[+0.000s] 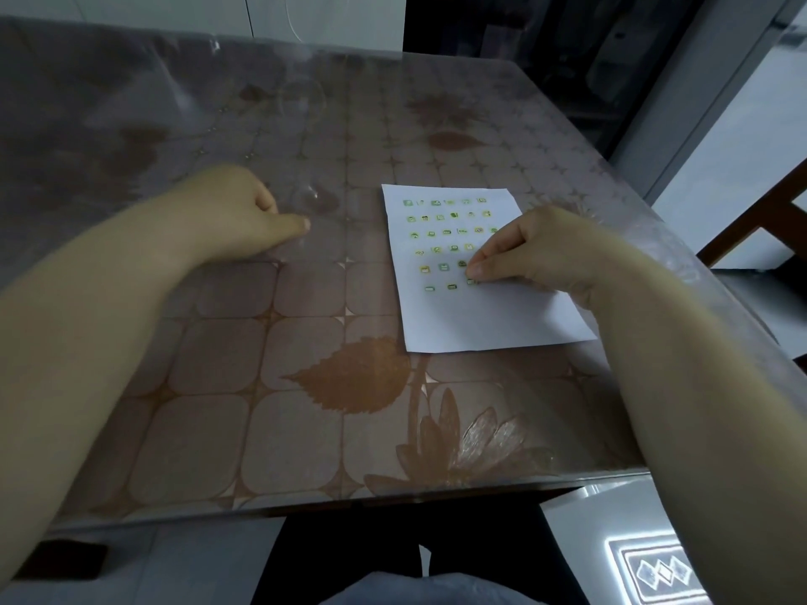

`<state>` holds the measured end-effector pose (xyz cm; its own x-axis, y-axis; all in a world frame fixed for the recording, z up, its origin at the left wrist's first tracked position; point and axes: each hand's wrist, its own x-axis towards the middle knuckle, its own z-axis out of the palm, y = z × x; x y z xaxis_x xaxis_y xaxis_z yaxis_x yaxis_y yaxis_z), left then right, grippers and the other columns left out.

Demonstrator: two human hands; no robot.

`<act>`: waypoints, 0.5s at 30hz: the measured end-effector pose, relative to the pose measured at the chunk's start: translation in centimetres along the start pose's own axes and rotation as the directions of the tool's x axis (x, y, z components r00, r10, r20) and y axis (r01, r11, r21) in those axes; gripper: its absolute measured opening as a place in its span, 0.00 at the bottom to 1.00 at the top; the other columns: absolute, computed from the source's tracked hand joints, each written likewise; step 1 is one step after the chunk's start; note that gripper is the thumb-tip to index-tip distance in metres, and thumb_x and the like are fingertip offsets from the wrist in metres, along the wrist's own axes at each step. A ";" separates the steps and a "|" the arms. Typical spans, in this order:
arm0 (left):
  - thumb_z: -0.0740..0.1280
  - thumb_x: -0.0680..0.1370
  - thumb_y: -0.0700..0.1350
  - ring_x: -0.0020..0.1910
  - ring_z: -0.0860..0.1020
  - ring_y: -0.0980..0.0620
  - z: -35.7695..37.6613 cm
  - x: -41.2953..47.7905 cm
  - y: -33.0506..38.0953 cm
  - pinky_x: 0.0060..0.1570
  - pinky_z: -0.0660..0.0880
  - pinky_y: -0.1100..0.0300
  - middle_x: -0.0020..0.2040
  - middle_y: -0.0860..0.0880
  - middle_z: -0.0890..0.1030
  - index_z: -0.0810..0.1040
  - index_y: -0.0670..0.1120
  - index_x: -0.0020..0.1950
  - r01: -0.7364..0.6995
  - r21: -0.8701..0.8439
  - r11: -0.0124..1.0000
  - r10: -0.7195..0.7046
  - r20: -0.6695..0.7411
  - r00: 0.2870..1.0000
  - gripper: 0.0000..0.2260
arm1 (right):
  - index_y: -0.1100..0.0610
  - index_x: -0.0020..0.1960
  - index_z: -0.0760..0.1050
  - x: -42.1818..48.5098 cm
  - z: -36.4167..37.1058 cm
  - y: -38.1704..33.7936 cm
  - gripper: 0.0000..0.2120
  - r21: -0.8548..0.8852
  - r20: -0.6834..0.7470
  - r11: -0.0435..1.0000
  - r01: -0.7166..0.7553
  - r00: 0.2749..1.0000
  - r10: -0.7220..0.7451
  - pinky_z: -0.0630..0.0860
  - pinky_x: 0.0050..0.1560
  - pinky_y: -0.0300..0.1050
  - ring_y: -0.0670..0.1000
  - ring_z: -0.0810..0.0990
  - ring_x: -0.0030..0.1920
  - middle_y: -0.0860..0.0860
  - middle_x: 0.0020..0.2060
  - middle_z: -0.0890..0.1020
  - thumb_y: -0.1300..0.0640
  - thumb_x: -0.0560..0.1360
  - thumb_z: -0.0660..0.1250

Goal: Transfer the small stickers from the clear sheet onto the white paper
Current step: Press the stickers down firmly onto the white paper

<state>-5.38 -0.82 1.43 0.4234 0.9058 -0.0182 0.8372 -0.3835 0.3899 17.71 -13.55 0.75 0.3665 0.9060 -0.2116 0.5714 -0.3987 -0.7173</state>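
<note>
the right hand (530, 251) makes a tight grip: thumb and forefinger tips closed on a small green sticker (471, 281), pressing it onto the white paper (489, 320), likely to continue the last, short row. above it lie neat rows of stickers (445, 231), spaced so none overlap. the paper lies flat on the worktop (270, 386), under the right forearm. the left hand (238, 213), well apart, has its fingers curled in with nothing visibly held and its thumb laid on the barely visible clear sheet (315, 195), probably pinning it. the stickers' designs are too small to read, and no brand or writing shows.
</note>
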 end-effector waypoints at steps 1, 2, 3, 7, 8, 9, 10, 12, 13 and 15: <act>0.67 0.73 0.54 0.32 0.71 0.45 -0.1 0.0 -0.1 0.31 0.62 0.60 0.29 0.42 0.74 0.75 0.42 0.28 -0.003 0.024 1.000 0.003 0.007 1.000 0.19 | 0.51 0.40 0.83 0.0 0.1 0.0 0.04 -0.010 -0.006 1.000 0.011 1.000 -0.011 0.67 0.30 0.24 0.39 0.74 0.35 0.42 0.33 0.81 0.56 0.65 0.76; 0.67 0.73 0.55 0.34 0.72 0.44 -0.2 0.0 -0.2 0.32 0.63 0.59 0.30 0.41 0.76 0.76 0.42 0.28 -0.007 0.048 0.999 0.006 0.015 1.000 0.20 | 0.51 0.40 0.83 0.0 0.1 -0.1 0.04 -0.022 -0.011 1.000 0.019 1.000 -0.019 0.65 0.27 0.21 0.39 0.74 0.35 0.42 0.33 0.80 0.55 0.65 0.76; 0.67 0.73 0.55 0.34 0.73 0.44 -0.3 0.0 -0.3 0.33 0.64 0.59 0.31 0.41 0.77 0.76 0.42 0.28 -0.013 0.076 0.997 0.011 0.022 1.000 0.20 | 0.50 0.39 0.83 -0.1 0.1 -0.1 0.04 -0.034 -0.015 0.999 0.025 1.000 -0.025 0.64 0.26 0.21 0.39 0.73 0.35 0.42 0.33 0.80 0.55 0.65 0.76; 0.67 0.72 0.57 0.29 0.68 0.46 -0.5 -0.2 -0.5 0.30 0.60 0.59 0.26 0.45 0.70 0.71 0.43 0.24 -0.019 0.204 0.979 0.005 0.069 0.998 0.23 | 0.51 0.40 0.83 -0.1 0.2 -0.2 0.05 -0.035 -0.018 0.999 0.021 1.000 -0.022 0.67 0.33 0.29 0.39 0.73 0.37 0.42 0.36 0.81 0.56 0.65 0.76; 0.67 0.72 0.58 0.29 0.67 0.46 -0.5 -0.3 -0.5 0.30 0.60 0.58 0.26 0.46 0.69 0.69 0.44 0.24 -0.019 0.241 0.970 0.001 0.076 0.997 0.23 | 0.52 0.40 0.83 -0.1 0.2 -0.2 0.05 -0.033 -0.014 0.999 0.022 1.000 -0.022 0.68 0.32 0.27 0.39 0.74 0.37 0.43 0.35 0.80 0.56 0.65 0.76; 0.67 0.71 0.59 0.30 0.67 0.46 -0.5 -0.2 -0.5 0.30 0.60 0.58 0.27 0.46 0.69 0.69 0.44 0.25 -0.023 0.275 0.961 0.001 0.079 0.997 0.23 | 0.52 0.39 0.83 -0.1 0.2 -0.2 0.05 -0.036 -0.009 0.999 0.026 1.000 -0.026 0.68 0.30 0.25 0.39 0.73 0.36 0.42 0.33 0.80 0.57 0.65 0.76; 0.67 0.70 0.60 0.32 0.68 0.45 -0.4 -0.2 -0.5 0.32 0.61 0.57 0.28 0.46 0.70 0.70 0.44 0.27 -0.022 0.302 0.953 -0.003 0.083 0.997 0.23 | 0.53 0.39 0.82 0.0 0.2 -0.2 0.05 -0.043 -0.009 0.999 0.026 1.000 -0.026 0.67 0.29 0.24 0.39 0.73 0.35 0.42 0.31 0.79 0.58 0.64 0.76; 0.68 0.69 0.62 0.37 0.71 0.45 -0.3 -0.1 -0.6 0.36 0.63 0.57 0.33 0.47 0.72 0.72 0.44 0.32 -0.032 0.318 0.948 0.007 0.079 0.997 0.21 | 0.54 0.37 0.79 0.2 0.2 -0.1 0.08 -0.049 -0.019 0.999 0.013 1.000 -0.014 0.67 0.31 0.30 0.40 0.71 0.32 0.43 0.29 0.75 0.58 0.63 0.77; 0.68 0.69 0.61 0.40 0.71 0.45 -0.2 -0.1 -0.6 0.38 0.63 0.57 0.36 0.47 0.73 0.72 0.45 0.34 -0.048 0.300 0.953 0.032 0.059 0.998 0.19 | 0.53 0.35 0.75 0.3 0.3 0.0 0.11 -0.055 -0.022 0.998 0.005 1.000 -0.007 0.66 0.33 0.34 0.43 0.70 0.32 0.44 0.30 0.74 0.58 0.62 0.78; 0.69 0.70 0.58 0.41 0.72 0.46 0.1 -0.3 -0.3 0.39 0.63 0.57 0.39 0.48 0.74 0.72 0.46 0.37 -0.118 0.226 0.967 0.125 -0.018 0.992 0.16 | 0.51 0.34 0.70 0.5 0.3 0.1 0.15 -0.093 -0.019 0.996 -0.005 1.000 0.003 0.64 0.34 0.38 0.45 0.68 0.33 0.46 0.31 0.71 0.57 0.62 0.78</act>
<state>-5.75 -1.01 1.19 0.5185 0.8538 0.0476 0.8379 -0.5184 0.1707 17.74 -13.09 0.32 0.3824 0.9018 -0.2014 0.6353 -0.4149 -0.6513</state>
